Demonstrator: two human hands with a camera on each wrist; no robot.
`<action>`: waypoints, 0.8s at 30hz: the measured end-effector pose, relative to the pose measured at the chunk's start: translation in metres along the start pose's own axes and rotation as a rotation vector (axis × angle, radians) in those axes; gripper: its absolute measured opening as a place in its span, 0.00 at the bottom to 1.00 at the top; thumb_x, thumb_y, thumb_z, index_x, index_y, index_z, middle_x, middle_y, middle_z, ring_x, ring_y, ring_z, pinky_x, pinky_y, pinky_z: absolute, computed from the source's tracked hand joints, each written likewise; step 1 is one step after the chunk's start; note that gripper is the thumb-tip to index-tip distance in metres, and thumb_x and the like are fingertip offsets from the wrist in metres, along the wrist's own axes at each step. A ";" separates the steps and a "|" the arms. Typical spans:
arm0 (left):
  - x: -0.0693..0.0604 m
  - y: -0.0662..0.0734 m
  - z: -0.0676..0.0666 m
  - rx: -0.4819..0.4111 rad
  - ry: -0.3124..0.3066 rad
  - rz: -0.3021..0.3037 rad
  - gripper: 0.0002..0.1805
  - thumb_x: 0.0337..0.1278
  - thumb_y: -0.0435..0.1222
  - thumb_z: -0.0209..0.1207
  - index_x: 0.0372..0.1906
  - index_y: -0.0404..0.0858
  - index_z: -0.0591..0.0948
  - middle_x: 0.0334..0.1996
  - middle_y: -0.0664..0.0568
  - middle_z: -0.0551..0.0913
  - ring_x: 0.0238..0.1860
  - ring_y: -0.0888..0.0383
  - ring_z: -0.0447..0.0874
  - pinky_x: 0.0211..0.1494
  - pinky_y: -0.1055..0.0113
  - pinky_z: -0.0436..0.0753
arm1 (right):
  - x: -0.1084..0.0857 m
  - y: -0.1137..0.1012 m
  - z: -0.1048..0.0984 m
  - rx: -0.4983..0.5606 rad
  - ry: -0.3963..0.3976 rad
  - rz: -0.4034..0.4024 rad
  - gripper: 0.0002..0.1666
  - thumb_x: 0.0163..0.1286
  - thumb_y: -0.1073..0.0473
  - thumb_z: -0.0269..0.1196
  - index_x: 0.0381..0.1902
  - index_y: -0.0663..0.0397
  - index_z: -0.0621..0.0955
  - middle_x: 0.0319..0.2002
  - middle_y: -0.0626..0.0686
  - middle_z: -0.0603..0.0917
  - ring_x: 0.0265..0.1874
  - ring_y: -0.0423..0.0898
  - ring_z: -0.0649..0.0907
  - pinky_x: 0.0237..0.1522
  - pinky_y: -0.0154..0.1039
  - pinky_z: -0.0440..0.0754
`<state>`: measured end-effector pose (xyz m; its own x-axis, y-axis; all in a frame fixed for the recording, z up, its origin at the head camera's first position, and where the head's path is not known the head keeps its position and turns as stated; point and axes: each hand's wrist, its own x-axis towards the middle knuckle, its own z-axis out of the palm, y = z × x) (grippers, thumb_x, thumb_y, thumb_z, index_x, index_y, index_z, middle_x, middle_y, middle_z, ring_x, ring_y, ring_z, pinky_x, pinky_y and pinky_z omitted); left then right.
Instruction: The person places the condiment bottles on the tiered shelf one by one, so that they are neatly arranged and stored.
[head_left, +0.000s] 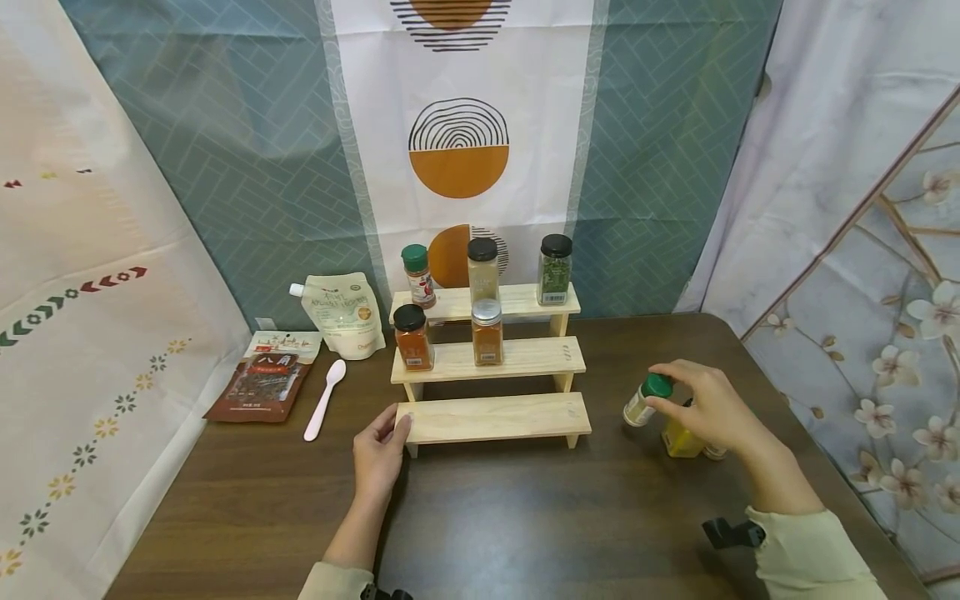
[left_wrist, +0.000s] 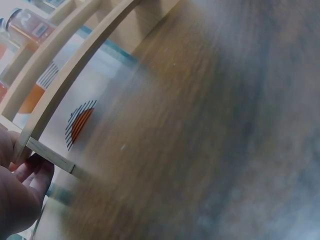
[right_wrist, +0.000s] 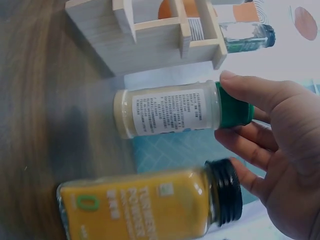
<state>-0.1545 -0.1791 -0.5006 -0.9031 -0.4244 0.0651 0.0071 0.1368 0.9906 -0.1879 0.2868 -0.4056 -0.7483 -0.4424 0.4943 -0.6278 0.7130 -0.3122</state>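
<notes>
In the head view, the left hand (head_left: pixel 380 450), half closed, gripped the nine-o'clock end of the three-step wooden rack (head_left: pixel 491 418); the right hand (head_left: pixel 701 408) pinched the green cap (head_left: pixel 657 385) of a seasoning jar (head_left: pixel 637 410), just past three o'clock from the rack. In the left wrist view, fingers (left_wrist: pixel 42 175) bent round the lowest step (left_wrist: pixel 44 107). In the right wrist view, a turmeric powder jar (right_wrist: pixel 135 210) was at six o'clock from the seasoning jar.

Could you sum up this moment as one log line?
left hand: grips wooden rack | right hand: holds green-capped jar by cap | nearby: turmeric jar | on rack: five jars
</notes>
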 end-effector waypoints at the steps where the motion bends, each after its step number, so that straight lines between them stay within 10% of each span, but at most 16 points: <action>1: 0.000 0.000 0.000 0.000 0.000 -0.002 0.21 0.66 0.32 0.65 0.60 0.27 0.81 0.52 0.32 0.84 0.52 0.49 0.84 0.45 0.83 0.80 | 0.002 -0.001 0.000 0.002 0.008 -0.001 0.27 0.53 0.63 0.79 0.52 0.62 0.84 0.43 0.54 0.87 0.35 0.46 0.85 0.35 0.46 0.85; 24: 0.001 -0.001 0.001 0.003 0.008 -0.001 0.21 0.66 0.31 0.65 0.60 0.26 0.80 0.51 0.31 0.84 0.46 0.58 0.85 0.43 0.82 0.80 | 0.074 -0.035 -0.011 0.109 0.141 0.007 0.26 0.62 0.65 0.74 0.57 0.64 0.82 0.46 0.59 0.86 0.42 0.56 0.85 0.43 0.56 0.82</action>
<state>-0.1562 -0.1789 -0.5013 -0.8997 -0.4317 0.0646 0.0046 0.1385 0.9904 -0.2189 0.2355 -0.3492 -0.7202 -0.3512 0.5983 -0.6478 0.6490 -0.3988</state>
